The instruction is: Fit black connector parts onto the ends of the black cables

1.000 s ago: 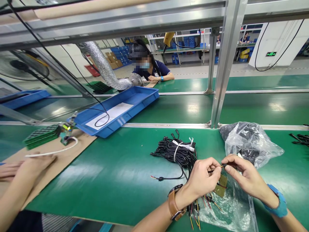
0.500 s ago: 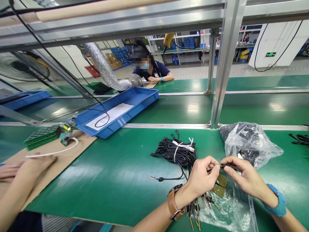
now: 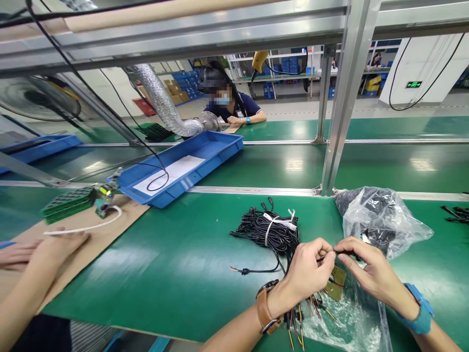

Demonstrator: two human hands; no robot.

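My left hand (image 3: 309, 271), with a brown watch strap on the wrist, pinches the thin wire end of a black cable. Opposite it, my right hand (image 3: 377, 274) has thumb and forefinger closed on a small black piece at that same wire end; the fingers hide most of it. Behind my left hand lies a tied bundle of black cables (image 3: 269, 232) with a white tie round it. One cable end (image 3: 245, 271) sticks out to the left. Below the hands, several bare coloured wire ends (image 3: 296, 325) and a small olive-brown square (image 3: 336, 288) rest on flat clear plastic (image 3: 351, 325).
A clear bag of black parts (image 3: 388, 215) sits beyond my right hand. A blue tray (image 3: 176, 193) holding paper stands back left. At far left, a neighbour's hands (image 3: 54, 249) rest on cardboard (image 3: 122, 220). A metal post (image 3: 337, 112) rises behind; another person sits across.
The view has shifted slightly. Both my hands keep their pinch at the wire end, and the coloured wire between the fingertips shows less now. The cable bundle stays in place.
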